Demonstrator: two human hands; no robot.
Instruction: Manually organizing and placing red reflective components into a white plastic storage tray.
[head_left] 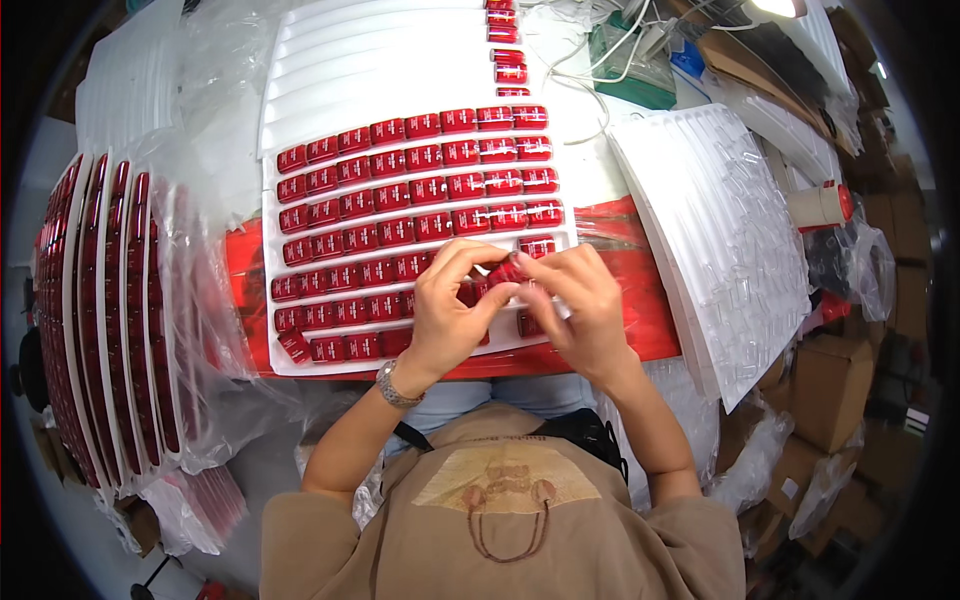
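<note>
Both hands meet over the near right part of a white ribbed tray [268, 215]. Between their fingertips is a small shiny red container [507, 270], tilted. My left hand [455, 305] grips its left side with thumb and fingers. The fingers of my right hand [578, 300] pinch its right end. Rows of matching red containers [395, 192] with pale printing lie in the tray's grooves under and beyond my hands. At the tray's near left corner, one red container [294, 346] sits askew. My hands hide part of the nearest rows.
Stacked trays of red pieces [110, 320] stand on the left, partly wrapped in clear plastic. To the right, a white tray [655, 200] carries many clear plastic pieces [740, 240]. White cables [600, 75] lie at the back right; cardboard boxes [830, 390] stand lower right.
</note>
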